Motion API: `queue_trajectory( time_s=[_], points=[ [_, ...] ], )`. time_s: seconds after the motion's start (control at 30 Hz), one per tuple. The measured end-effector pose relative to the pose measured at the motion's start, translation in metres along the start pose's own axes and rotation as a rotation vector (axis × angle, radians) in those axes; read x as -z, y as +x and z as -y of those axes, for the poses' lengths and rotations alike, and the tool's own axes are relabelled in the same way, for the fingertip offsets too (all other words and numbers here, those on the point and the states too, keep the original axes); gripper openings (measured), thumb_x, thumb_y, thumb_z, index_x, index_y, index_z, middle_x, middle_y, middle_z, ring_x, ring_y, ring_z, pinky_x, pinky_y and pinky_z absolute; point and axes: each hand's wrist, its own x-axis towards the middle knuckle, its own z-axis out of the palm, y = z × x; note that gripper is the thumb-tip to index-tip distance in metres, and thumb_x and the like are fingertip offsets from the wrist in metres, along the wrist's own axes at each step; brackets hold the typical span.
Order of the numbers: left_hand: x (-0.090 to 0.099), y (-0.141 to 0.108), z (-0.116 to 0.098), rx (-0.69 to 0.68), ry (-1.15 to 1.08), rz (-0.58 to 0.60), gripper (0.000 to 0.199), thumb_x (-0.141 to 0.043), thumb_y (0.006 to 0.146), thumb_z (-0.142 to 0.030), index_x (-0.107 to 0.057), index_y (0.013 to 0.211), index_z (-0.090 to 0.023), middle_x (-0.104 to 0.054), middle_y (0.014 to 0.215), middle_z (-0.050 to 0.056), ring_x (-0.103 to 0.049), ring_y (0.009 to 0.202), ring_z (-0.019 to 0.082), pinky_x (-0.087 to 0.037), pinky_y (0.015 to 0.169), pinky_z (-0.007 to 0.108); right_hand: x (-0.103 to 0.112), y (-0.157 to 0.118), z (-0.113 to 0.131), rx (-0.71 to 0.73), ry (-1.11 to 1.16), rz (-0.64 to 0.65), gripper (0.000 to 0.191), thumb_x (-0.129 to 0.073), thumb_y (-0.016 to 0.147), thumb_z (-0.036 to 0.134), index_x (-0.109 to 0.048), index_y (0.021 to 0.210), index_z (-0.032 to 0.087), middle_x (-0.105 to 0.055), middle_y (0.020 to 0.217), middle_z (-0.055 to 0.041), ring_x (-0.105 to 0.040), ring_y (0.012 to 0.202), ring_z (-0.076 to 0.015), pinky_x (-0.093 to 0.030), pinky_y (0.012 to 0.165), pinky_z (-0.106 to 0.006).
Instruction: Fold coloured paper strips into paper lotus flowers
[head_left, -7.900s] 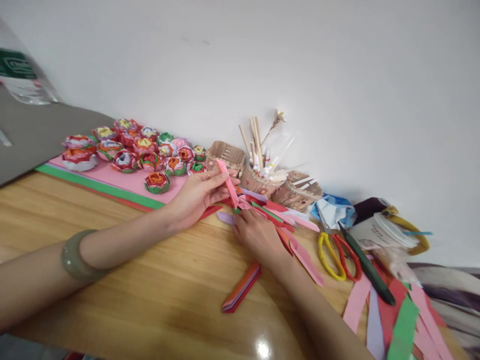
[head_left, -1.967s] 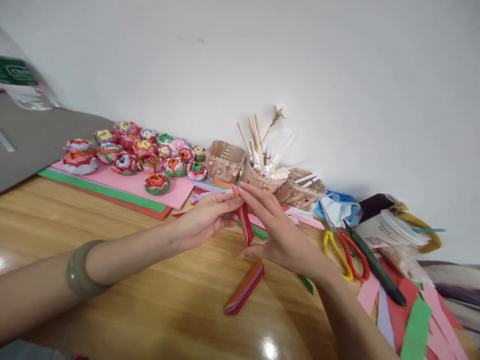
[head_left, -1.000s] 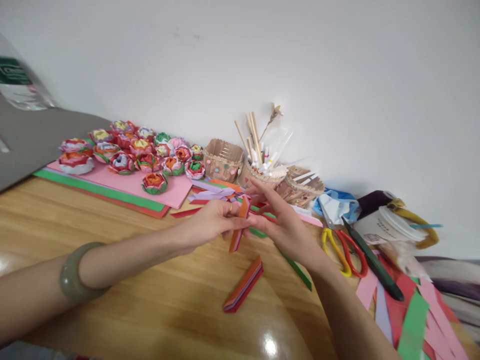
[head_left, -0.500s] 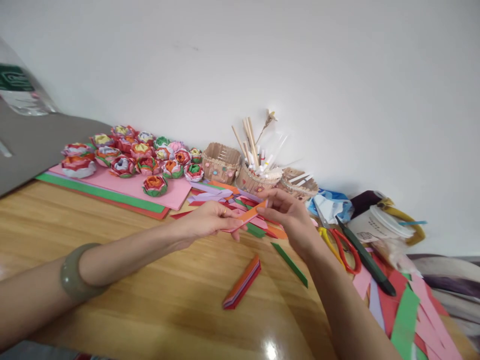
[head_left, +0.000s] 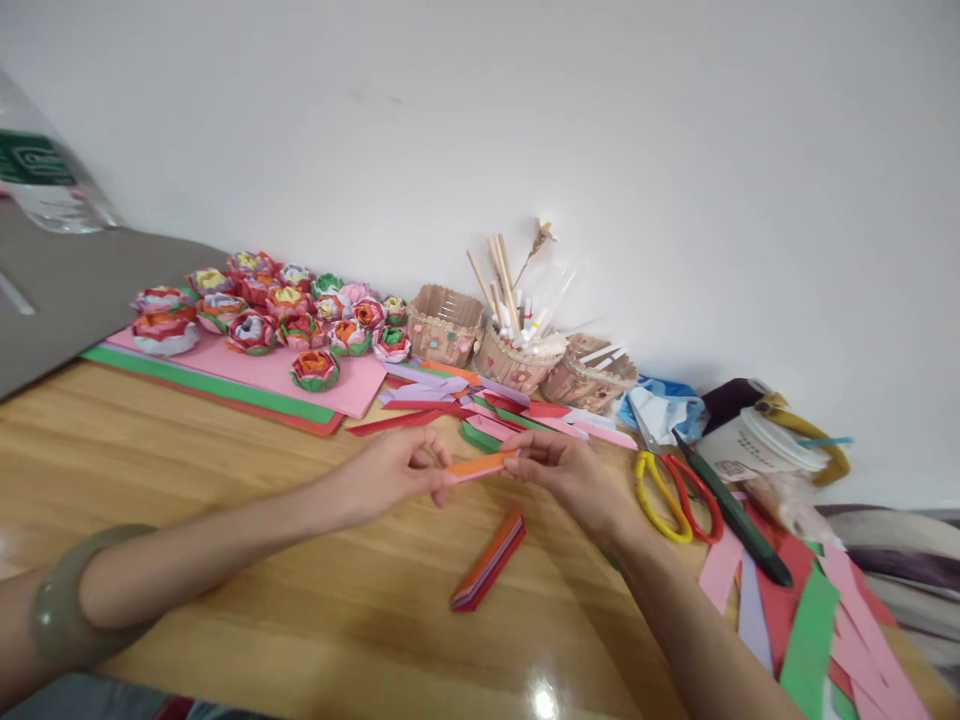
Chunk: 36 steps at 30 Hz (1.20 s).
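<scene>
Between my two hands an orange paper strip (head_left: 478,467) with a pink lower edge is held above the wooden table. My left hand (head_left: 409,468) pinches its left end, and my right hand (head_left: 562,470) pinches the right end between thumb and fingers. Just below, a stack of folded strips (head_left: 489,562) in orange, purple and red lies on the wood. Behind my hands is a loose pile of coloured paper strips (head_left: 450,390). Part of a green strip is hidden by my right forearm.
Paper flowers (head_left: 315,370) stand on coloured sheets (head_left: 352,393) at the left. Three decorated baskets (head_left: 446,325) line the wall, one holding sticks and pens. Scissors (head_left: 679,500), a dark green cutter (head_left: 739,520), a white tub (head_left: 757,445) and paper scraps (head_left: 810,630) lie at the right.
My hands have moved lower and towards me with the orange strip, which is now closer to level. My right forearm now covers most of the green strip on the table.
</scene>
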Motion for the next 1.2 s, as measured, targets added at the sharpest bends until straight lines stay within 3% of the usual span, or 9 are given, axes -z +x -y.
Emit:
queue_trajectory(
  time_s=[0.2, 0.4, 0.6, 0.73, 0.87, 1.03, 1.2],
  points=[
    [-0.015, -0.016, 0.01, -0.099, 0.418, -0.03, 0.019, -0.053, 0.076, -0.035, -0.058, 0.068, -0.019, -0.061, 0.063, -0.001, -0.052, 0.059, 0.014, -0.029, 0.053, 0.024, -0.002, -0.004, -0.01, 0.023, -0.278, 0.121, 0.019, -0.064, 0.072, 0.034, -0.064, 0.079, 0.016, -0.052, 0.06, 0.0038, -0.044, 0.054, -0.01, -0.031, 0.052, -0.023],
    [-0.019, -0.02, 0.003, -0.198, 0.681, -0.068, 0.02, -0.056, 0.074, -0.037, -0.063, 0.067, -0.019, -0.061, 0.072, 0.002, -0.053, 0.069, 0.019, -0.03, 0.06, 0.028, -0.001, -0.003, -0.02, 0.129, -0.506, 0.173, 0.015, -0.054, 0.08, 0.025, -0.065, 0.088, 0.019, -0.061, 0.075, -0.0008, -0.052, 0.067, -0.0144, -0.038, 0.058, -0.025],
    [-0.019, -0.011, 0.008, -0.137, 0.516, -0.029, 0.021, -0.056, 0.073, -0.04, -0.063, 0.074, -0.021, -0.061, 0.065, -0.002, -0.05, 0.058, 0.014, -0.026, 0.051, 0.025, -0.003, 0.0, -0.02, 0.102, -0.433, 0.131, 0.018, -0.057, 0.079, 0.029, -0.067, 0.09, 0.019, -0.062, 0.071, -0.0008, -0.053, 0.064, -0.015, -0.04, 0.056, -0.025],
    [-0.018, -0.01, 0.007, -0.173, 0.494, 0.008, 0.009, -0.056, 0.07, -0.026, -0.061, 0.076, -0.021, -0.06, 0.066, -0.003, -0.05, 0.058, 0.012, -0.027, 0.052, 0.024, -0.004, 0.001, -0.021, 0.054, -0.337, 0.101, 0.021, -0.061, 0.076, 0.033, -0.068, 0.091, 0.019, -0.062, 0.068, -0.0007, -0.053, 0.06, -0.0149, -0.038, 0.054, -0.026],
    [-0.021, -0.014, 0.002, -0.141, 0.437, -0.004, 0.012, -0.051, 0.071, -0.022, -0.057, 0.081, -0.021, -0.06, 0.068, -0.003, -0.053, 0.061, 0.014, -0.029, 0.052, 0.024, -0.002, 0.001, -0.022, 0.038, -0.367, 0.099, 0.021, -0.059, 0.077, 0.031, -0.069, 0.092, 0.02, -0.062, 0.067, -0.0002, -0.053, 0.059, -0.0149, -0.038, 0.053, -0.026],
    [-0.027, -0.017, -0.005, -0.127, 0.401, 0.029, 0.002, -0.049, 0.07, -0.021, -0.05, 0.072, -0.02, -0.057, 0.063, -0.003, -0.051, 0.058, 0.013, -0.03, 0.053, 0.024, -0.002, -0.001, -0.015, -0.014, -0.317, 0.136, 0.019, -0.06, 0.075, 0.028, -0.071, 0.089, 0.021, -0.065, 0.071, -0.0014, -0.058, 0.065, -0.017, -0.044, 0.06, -0.029],
    [-0.033, -0.007, 0.004, 0.015, 0.233, 0.073, 0.023, -0.064, 0.059, -0.027, -0.047, 0.072, -0.02, -0.051, 0.064, -0.005, -0.046, 0.057, 0.012, -0.029, 0.049, 0.023, -0.003, -0.001, -0.009, -0.055, -0.265, 0.147, 0.019, -0.063, 0.072, 0.028, -0.071, 0.087, 0.019, -0.065, 0.069, -0.0017, -0.059, 0.063, -0.0162, -0.044, 0.057, -0.028]
  ],
)
